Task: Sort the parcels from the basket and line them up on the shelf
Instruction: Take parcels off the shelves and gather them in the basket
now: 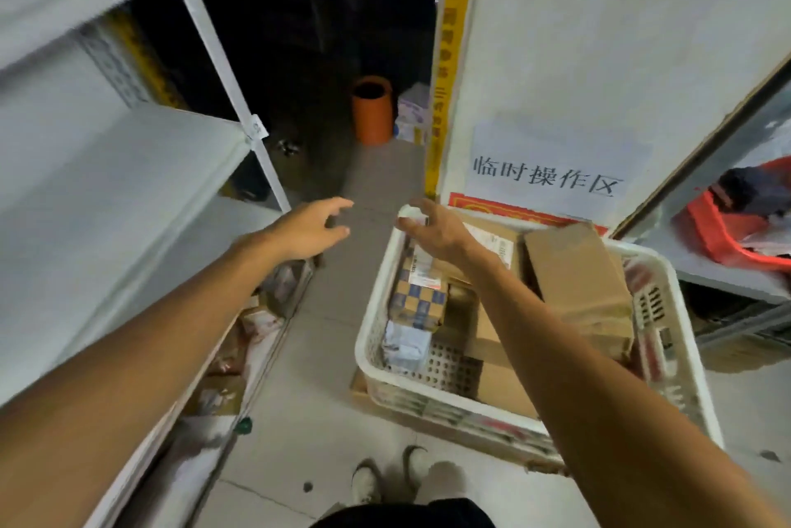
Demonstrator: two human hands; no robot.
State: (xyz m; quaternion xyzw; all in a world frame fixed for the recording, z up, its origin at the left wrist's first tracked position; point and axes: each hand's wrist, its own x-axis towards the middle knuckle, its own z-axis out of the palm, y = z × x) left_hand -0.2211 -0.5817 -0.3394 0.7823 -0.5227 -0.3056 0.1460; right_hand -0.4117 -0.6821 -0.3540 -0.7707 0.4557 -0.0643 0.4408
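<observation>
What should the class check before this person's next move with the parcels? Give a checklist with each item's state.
1. Parcels left in the basket: ok, a checked parcel and a brown box lie inside.
2. Left hand free: ok, fingers spread, holding nothing.
3. Right hand grip: cannot tell; its fingers curl at the basket's far corner.
4. Room on the shelf: ok, bare board on the left.
5. Label readable: not ok, blurred.

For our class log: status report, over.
Left hand open, empty. Right hand at far corner of white plastic basket, grip unclear. Brown cardboard parcels inside. Nothing blocking.
</observation>
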